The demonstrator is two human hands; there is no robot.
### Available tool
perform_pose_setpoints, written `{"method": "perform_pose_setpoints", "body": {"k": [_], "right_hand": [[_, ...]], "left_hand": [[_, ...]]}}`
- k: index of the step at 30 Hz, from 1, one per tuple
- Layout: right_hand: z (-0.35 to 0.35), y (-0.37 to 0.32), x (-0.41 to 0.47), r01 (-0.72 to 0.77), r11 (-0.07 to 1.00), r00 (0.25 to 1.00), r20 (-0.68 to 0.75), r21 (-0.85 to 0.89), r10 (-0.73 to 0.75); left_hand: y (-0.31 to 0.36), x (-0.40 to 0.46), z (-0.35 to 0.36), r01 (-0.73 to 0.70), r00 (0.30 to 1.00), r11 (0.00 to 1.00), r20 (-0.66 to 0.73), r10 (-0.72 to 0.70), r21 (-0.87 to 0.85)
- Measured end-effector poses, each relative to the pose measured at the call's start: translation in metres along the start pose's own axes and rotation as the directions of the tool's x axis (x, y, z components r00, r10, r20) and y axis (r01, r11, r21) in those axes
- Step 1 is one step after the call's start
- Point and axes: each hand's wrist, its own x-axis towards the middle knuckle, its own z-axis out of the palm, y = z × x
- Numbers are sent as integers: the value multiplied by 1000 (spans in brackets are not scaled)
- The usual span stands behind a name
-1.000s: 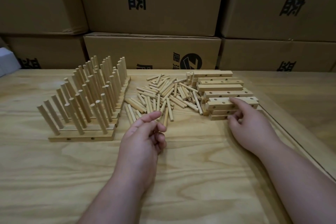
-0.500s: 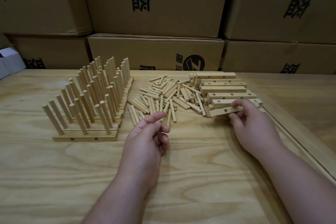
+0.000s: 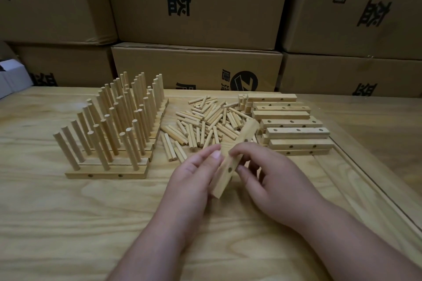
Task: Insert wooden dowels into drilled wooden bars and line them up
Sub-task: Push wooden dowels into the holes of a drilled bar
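Both hands meet on one drilled bar (image 3: pixel 230 162), held tilted above the bench (image 3: pixel 68 223). The right hand (image 3: pixel 271 178) pinches it from the right side with thumb and fingers closed on the wood; the left hand (image 3: pixel 194 178) presses its fingertips against the bar's left face. The bar's near end points down toward the person, and its far end rises over the near edge of the loose dowels (image 3: pixel 205 121). Two drilled holes show on its upper face.

Taking the held bar as the landmark: the dowel pile lies just beyond it, spread flat on the bench. Beyond and to the right sits the stack of drilled bars (image 3: pixel 294 132), close to the raised far end. To the left, well apart, stand the finished bars with upright dowels (image 3: pixel 114 125), lined up in rows running away from the person. Nearer than the bar and to its left the bench is bare wood. To the right a long seam (image 3: pixel 365 185) runs across the bench past the stack. Cardboard boxes (image 3: pixel 198 68) wall off the far edge.
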Motion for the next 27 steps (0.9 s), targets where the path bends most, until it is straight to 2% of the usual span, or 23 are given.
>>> {"method": "perform_pose_setpoints", "body": {"k": [3, 7, 10, 13, 16, 18, 20, 23, 27], "right_hand": [[6, -10, -1, 53, 998, 999, -10, 35, -53], [15, -13, -3, 22, 987, 998, -59, 158, -13], [19, -9, -3, -38, 959, 994, -91, 282, 66], [23, -1, 0, -85, 986, 992, -86, 141, 97], [25, 9, 3, -156, 985, 978, 131, -76, 165], [28, 12, 5, -137, 975, 940, 288, -172, 183], [32, 11, 6, -93, 971, 909, 378, -221, 173], [34, 11, 8, -85, 964, 894, 407, -253, 186], [35, 7, 10, -81, 976, 913, 377, -201, 153]], "left_hand": [[-1, -1, -1, -29, 999, 999, 35, 28, 34], [1, -1, -3, -27, 997, 998, 69, 23, 48], [1, 2, -3, 14, 999, 1000, -29, -14, 0], [4, 6, -2, 36, 979, 990, -193, -63, -139], [9, 9, -3, 33, 957, 946, -262, -123, -324], [11, 9, -5, 44, 953, 917, -259, -158, -397], [12, 9, -6, 54, 955, 905, -243, -171, -422], [12, 8, -6, 55, 959, 904, -230, -167, -424], [14, 7, -6, 63, 959, 889, -218, -179, -453]]}}
